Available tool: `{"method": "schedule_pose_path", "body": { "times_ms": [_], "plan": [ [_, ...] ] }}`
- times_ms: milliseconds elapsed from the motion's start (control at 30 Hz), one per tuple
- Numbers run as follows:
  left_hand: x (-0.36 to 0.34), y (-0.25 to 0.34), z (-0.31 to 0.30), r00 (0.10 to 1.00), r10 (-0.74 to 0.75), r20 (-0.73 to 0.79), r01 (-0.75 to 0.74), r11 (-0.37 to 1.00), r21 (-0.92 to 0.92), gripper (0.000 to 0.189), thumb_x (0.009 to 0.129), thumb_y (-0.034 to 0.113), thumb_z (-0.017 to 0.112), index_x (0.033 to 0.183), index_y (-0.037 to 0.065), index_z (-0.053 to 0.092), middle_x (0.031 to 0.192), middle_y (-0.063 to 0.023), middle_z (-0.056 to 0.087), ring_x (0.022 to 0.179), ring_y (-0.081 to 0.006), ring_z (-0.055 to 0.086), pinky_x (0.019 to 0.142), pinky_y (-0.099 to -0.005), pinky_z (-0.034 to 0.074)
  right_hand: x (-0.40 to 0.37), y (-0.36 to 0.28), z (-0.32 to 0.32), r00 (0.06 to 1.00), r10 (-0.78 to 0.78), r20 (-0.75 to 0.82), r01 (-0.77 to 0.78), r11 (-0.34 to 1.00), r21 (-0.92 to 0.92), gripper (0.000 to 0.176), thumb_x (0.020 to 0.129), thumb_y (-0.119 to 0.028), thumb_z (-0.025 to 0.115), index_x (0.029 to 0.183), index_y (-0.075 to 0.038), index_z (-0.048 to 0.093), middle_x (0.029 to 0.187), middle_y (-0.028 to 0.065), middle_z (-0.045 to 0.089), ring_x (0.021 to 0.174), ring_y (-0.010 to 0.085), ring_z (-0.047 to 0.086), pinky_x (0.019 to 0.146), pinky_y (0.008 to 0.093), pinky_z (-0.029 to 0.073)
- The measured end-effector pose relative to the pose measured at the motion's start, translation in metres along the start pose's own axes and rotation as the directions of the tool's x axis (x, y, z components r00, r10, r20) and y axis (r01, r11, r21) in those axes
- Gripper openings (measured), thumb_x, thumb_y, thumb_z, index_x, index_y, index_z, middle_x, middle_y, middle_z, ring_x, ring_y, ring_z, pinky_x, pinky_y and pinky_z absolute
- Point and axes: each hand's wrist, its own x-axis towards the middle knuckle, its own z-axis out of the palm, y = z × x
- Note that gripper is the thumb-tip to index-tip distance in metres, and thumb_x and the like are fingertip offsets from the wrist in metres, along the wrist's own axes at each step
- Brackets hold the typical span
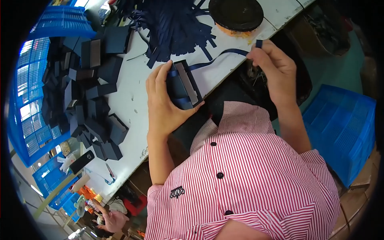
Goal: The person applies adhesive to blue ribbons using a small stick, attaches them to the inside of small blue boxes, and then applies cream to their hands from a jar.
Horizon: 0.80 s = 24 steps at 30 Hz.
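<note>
Left hand [164,100]: grip wrapped round a small dark box [186,82] at the counter [134,94] edge.
Right hand [274,66]: grip pinching the blue ribbon [228,52].

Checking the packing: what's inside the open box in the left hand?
A pale liner strip and a blue ribbon that runs out to the right hand. The left hand hides the rest of the box.

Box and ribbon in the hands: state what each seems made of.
The box in the left hand looks like matte navy paperboard: stiff straight walls, pale grey lining. The ribbon pinched by the right hand looks like thin navy fabric, perhaps satin: it curves limply; weave too small to tell.
</note>
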Motion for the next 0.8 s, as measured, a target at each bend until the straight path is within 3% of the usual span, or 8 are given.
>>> {"method": "schedule_pose_path", "body": {
  "times_ms": [67,100,200,333,367,467,567,800],
  "plan": [
    [0.003,0.001,0.002,1.000,0.020,0.003,-0.020,1.000,-0.003,0.108,0.048,0.023,0.094,0.142,0.008,0.043,0.135,-0.0160,0.048,0.125,-0.0358,0.047,0.105,-0.0440,0.041,0.007,0.008,0.009,0.986,-0.152,-0.061,0.147,0.985,-0.088,0.015,0.098,-0.012,0.059,0.099,0.000,0.068,0.083,0.0064,0.068,0.077,0.0114,0.062,0.078,0.0251,0.049],
    [0.005,0.003,0.003,1.000,0.029,-0.001,-0.030,1.000,-0.003,0.106,0.047,0.021,0.093,0.140,0.008,0.044,0.134,-0.0161,0.049,0.123,-0.0367,0.048,0.103,-0.0449,0.042,0.009,0.006,0.018,0.988,-0.091,-0.122,0.085,0.995,-0.054,0.019,0.099,-0.015,0.058,0.094,0.001,0.066,0.074,0.0047,0.065,0.075,0.0109,0.062,0.078,0.0257,0.049],
    [0.007,0.004,0.008,0.999,0.048,0.005,-0.047,0.998,-0.029,0.105,0.046,0.019,0.093,0.139,0.007,0.045,0.133,-0.0162,0.050,0.122,-0.0373,0.048,0.101,-0.0457,0.043,0.013,0.007,0.026,0.984,0.174,-0.046,-0.162,0.968,0.190,0.024,0.100,-0.020,0.059,0.089,0.001,0.065,0.073,0.0037,0.064,0.070,0.0116,0.061,0.072,0.0262,0.050],
    [0.011,0.006,0.013,0.998,0.052,0.026,-0.050,0.997,-0.054,0.106,0.046,0.020,0.093,0.139,0.007,0.045,0.133,-0.0161,0.050,0.123,-0.0369,0.048,0.101,-0.0456,0.043,0.017,0.008,0.036,0.890,0.441,-0.118,-0.378,0.857,0.351,0.021,0.097,-0.019,0.063,0.088,0.000,0.065,0.066,0.0015,0.059,0.053,0.0047,0.049,0.051,0.0172,0.037],
    [0.012,0.005,0.014,0.998,0.051,0.039,-0.049,0.997,-0.057,0.107,0.046,0.021,0.094,0.140,0.007,0.044,0.135,-0.0164,0.049,0.125,-0.0366,0.047,0.104,-0.0449,0.042,0.017,0.005,0.043,0.876,0.455,-0.161,-0.362,0.839,0.406,0.019,0.096,-0.017,0.064,0.090,0.001,0.065,0.064,-0.0014,0.054,0.051,0.0011,0.042,0.047,0.0160,0.029],
    [0.015,0.004,0.017,0.996,0.052,0.069,-0.047,0.997,-0.067,0.110,0.046,0.023,0.095,0.142,0.007,0.043,0.138,-0.0169,0.046,0.128,-0.0360,0.045,0.108,-0.0436,0.038,0.019,0.019,0.045,0.920,0.351,-0.173,-0.222,0.833,0.507,0.019,0.095,-0.018,0.065,0.091,0.001,0.066,0.063,-0.0031,0.051,0.050,0.0009,0.037,0.046,0.0175,0.026],
    [0.020,0.004,0.020,0.995,0.066,0.081,-0.060,0.995,-0.075,0.110,0.046,0.022,0.095,0.142,0.006,0.043,0.137,-0.0170,0.046,0.128,-0.0360,0.045,0.108,-0.0435,0.038,0.022,0.020,0.047,0.906,0.378,-0.192,-0.224,0.811,0.541,0.020,0.095,-0.018,0.066,0.091,0.001,0.066,0.063,-0.0036,0.050,0.049,0.0009,0.034,0.045,0.0190,0.024],
    [0.027,0.003,0.025,0.992,0.085,0.093,-0.076,0.992,-0.097,0.110,0.046,0.022,0.094,0.142,0.005,0.043,0.137,-0.0167,0.047,0.128,-0.0360,0.046,0.108,-0.0439,0.038,0.022,0.016,0.049,0.876,0.430,-0.216,-0.311,0.848,0.428,0.022,0.094,-0.021,0.068,0.091,0.001,0.068,0.064,0.0000,0.057,0.048,0.0006,0.039,0.045,0.0178,0.028]
  ]
}}
